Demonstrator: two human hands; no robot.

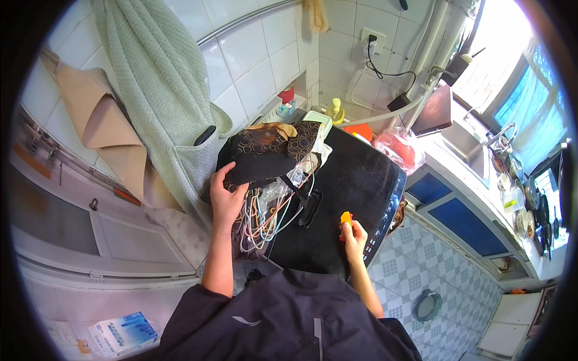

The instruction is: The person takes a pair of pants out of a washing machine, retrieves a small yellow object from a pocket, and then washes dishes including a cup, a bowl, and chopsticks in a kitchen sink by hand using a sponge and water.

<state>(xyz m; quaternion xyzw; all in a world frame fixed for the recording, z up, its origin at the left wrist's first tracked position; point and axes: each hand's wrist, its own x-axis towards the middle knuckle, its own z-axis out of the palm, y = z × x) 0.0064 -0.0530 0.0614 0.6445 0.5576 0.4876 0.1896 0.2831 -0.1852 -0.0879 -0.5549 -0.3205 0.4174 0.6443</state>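
Observation:
My left hand (pixel 227 196) grips the near left side of a dark fabric bag (pixel 305 134) with a ring pattern, at its plain black panel (pixel 259 167). A tangle of white, orange and blue cables (pixel 266 221) spills out beside my fingers, along with clear plastic film (pixel 276 192). The bag lies on the left part of a black-topped washing machine (pixel 336 180). Over the machine's right side, near the control panel (pixel 384 216), my right hand (pixel 355 234) holds a small yellow and red object (pixel 346 218); its kind is unclear. A black strap-like piece (pixel 310 207) rests between the hands.
A pale green robe (pixel 158 81) hangs at the left wall. Behind the machine stand a yellow pump bottle (pixel 335 109) and a red item in a plastic bag (pixel 399 149). To the right runs a counter with a sink (pixel 469 142). A round basin (pixel 427 307) sits on the tiled floor.

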